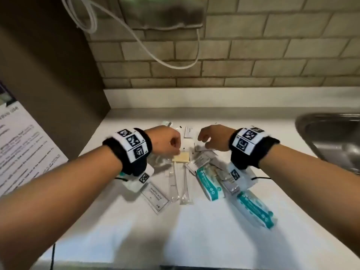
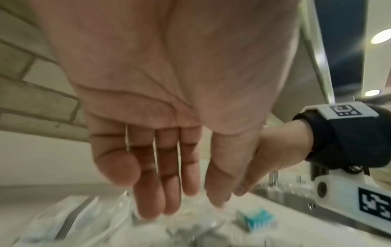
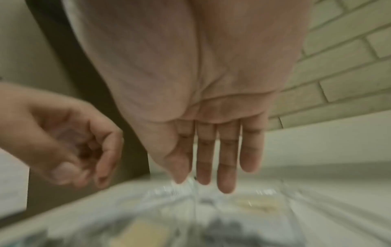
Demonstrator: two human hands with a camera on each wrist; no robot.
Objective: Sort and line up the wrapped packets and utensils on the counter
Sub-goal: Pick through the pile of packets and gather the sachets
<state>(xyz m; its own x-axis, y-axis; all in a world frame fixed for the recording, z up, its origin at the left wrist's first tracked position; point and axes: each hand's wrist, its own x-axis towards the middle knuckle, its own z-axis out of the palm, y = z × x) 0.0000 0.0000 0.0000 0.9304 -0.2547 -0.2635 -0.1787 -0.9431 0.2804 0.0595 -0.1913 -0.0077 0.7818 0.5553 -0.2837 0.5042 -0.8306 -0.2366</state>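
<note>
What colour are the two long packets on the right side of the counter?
Teal and white packets, clearest in the head view.

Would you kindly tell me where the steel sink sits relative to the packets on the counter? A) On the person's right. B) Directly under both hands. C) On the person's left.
A: the head view shows the sink at the counter's right edge, beyond the right hand and the teal packets.

Left hand (image 1: 165,142) and right hand (image 1: 214,137) hover, fingers loosely extended downward.
</note>
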